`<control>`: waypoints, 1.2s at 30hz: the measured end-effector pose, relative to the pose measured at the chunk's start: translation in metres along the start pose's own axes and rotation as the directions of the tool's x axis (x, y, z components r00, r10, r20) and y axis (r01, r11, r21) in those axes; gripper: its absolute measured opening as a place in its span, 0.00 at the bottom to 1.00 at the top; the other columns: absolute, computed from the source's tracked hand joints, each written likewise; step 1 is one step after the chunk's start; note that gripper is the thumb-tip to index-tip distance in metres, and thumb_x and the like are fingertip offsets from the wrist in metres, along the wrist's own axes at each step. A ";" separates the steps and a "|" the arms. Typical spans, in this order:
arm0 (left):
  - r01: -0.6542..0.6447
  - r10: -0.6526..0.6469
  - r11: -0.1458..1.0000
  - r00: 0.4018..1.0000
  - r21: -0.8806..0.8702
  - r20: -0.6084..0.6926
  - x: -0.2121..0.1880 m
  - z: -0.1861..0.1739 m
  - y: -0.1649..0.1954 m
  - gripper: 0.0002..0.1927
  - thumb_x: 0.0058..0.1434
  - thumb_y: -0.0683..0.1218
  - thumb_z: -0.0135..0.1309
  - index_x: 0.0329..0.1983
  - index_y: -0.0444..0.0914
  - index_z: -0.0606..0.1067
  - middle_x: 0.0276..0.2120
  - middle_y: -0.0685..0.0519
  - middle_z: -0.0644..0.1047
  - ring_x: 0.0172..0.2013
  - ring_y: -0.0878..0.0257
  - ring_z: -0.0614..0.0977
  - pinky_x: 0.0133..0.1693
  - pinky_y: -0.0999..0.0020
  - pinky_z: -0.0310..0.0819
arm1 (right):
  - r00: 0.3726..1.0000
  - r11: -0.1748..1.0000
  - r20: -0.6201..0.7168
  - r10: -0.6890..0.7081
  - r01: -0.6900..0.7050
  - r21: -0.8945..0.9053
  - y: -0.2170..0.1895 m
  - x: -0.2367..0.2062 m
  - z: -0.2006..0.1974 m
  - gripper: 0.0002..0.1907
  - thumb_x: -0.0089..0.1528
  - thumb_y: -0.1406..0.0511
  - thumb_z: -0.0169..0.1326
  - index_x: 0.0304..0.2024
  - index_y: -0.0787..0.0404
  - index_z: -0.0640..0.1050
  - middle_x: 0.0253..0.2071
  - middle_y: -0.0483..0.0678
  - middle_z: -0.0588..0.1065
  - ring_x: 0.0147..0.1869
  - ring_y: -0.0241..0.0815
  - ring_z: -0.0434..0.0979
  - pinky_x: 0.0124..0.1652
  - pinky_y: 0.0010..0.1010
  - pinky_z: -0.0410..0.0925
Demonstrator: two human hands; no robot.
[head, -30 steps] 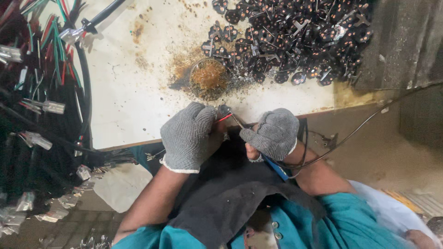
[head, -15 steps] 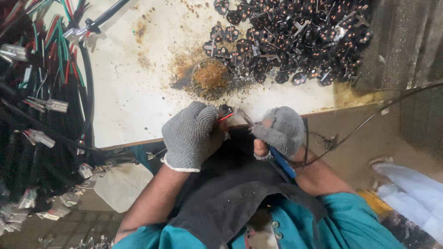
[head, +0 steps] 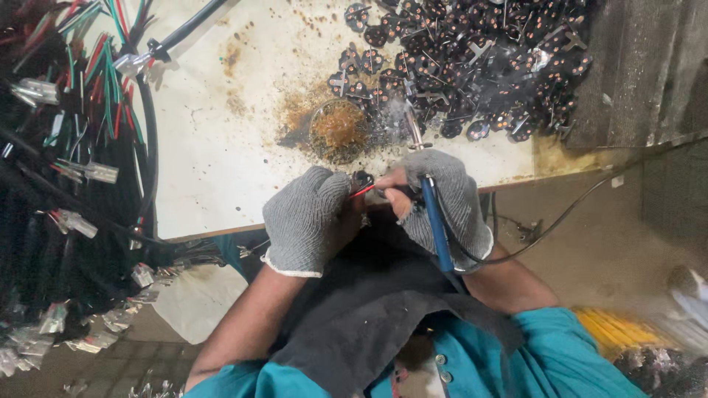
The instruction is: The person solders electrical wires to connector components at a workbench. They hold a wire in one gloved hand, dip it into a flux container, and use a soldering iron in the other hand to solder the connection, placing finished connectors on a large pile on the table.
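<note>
Both hands wear grey knit gloves. My left hand (head: 308,219) grips a small black part with a red wire (head: 362,190) at the near edge of the white table (head: 214,147). My right hand (head: 442,197) holds a soldering iron with a blue handle (head: 435,221); its metal tip (head: 411,127) points up and away, with faint smoke around it. The right hand's bare fingertips pinch next to the red wire. A dark cloth (head: 369,309) covers my lap below both hands.
A round tin of brownish flux or residue (head: 338,130) sits just beyond my hands. A heap of several small black parts with copper windings (head: 479,66) fills the far right of the table. Bundles of coloured wires with white connectors (head: 66,147) hang at the left.
My right hand has turned and lifted, so the soldering iron's tip now points up over the table. The left hand stays on the small part.
</note>
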State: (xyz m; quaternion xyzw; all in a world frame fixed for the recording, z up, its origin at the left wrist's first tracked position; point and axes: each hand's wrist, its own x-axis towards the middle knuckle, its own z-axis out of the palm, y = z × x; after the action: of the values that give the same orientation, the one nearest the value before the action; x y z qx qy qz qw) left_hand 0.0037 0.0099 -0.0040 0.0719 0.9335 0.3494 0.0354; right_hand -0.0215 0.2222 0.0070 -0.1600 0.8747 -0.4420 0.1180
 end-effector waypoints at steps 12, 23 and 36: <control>-0.023 0.022 0.999 1.000 -0.026 -0.004 -0.002 -0.003 -0.001 0.11 0.51 0.48 0.63 0.38 0.47 0.77 0.31 0.51 0.75 0.30 0.49 0.79 0.30 0.55 0.72 | 0.998 0.999 -0.055 -0.015 0.012 -0.046 -0.007 0.004 0.014 0.05 0.63 0.68 0.61 0.43 0.57 0.82 0.37 0.50 0.79 0.43 0.51 0.81 0.44 0.37 0.73; -0.044 0.045 0.999 0.999 -0.018 0.010 -0.003 -0.001 -0.002 0.11 0.52 0.49 0.64 0.37 0.46 0.77 0.30 0.51 0.75 0.31 0.50 0.79 0.31 0.55 0.72 | 0.999 0.999 -0.030 -0.027 0.026 -0.036 -0.015 0.021 0.010 0.10 0.54 0.64 0.68 0.38 0.58 0.84 0.32 0.50 0.79 0.38 0.52 0.80 0.40 0.43 0.70; 0.279 -0.127 0.850 0.932 -0.447 0.339 -0.012 -0.022 0.007 0.08 0.62 0.48 0.59 0.39 0.40 0.76 0.27 0.49 0.78 0.29 0.50 0.81 0.32 0.59 0.73 | 0.993 0.910 0.011 0.114 -0.109 0.400 -0.014 -0.004 0.007 0.07 0.61 0.64 0.66 0.32 0.61 0.82 0.30 0.45 0.80 0.35 0.37 0.82 0.38 0.28 0.73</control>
State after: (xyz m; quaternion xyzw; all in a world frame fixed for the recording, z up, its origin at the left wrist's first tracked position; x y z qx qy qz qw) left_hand 0.0134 -0.0012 0.0177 0.0121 0.8012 0.5526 0.2294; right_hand -0.0132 0.2107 0.0139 -0.0796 0.7743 -0.6049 0.1679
